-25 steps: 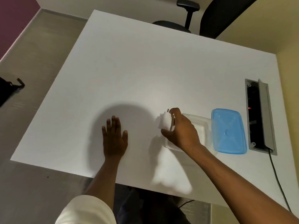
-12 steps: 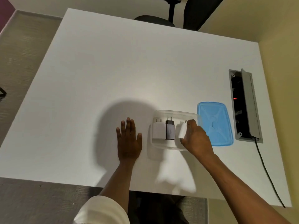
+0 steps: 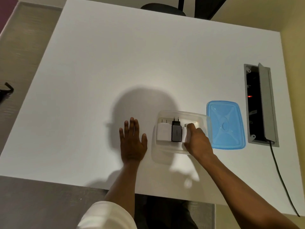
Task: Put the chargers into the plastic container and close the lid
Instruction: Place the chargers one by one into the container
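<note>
A clear plastic container (image 3: 202,119) sits on the white table, lid off. Inside lie a white charger (image 3: 163,133) at the left and a black-and-grey charger (image 3: 176,133) beside it, prongs pointing away from me. Right of those is a third white charger (image 3: 185,134), half hidden under my right hand (image 3: 197,141), whose fingers curl around it inside the container. My left hand (image 3: 132,141) lies flat on the table, fingers spread, just left of the container. The blue lid (image 3: 225,124) rests flat on the table, touching the container's right side.
A grey cable box (image 3: 261,103) with an open flap is recessed in the table at the right, and a black cable (image 3: 280,176) runs from it over the near edge. A black office chair (image 3: 165,9) stands beyond the far edge.
My right hand carried the white charger from the container's left rim into the container, right of the black charger. The camera view shifted, and my left hand stayed flat.
</note>
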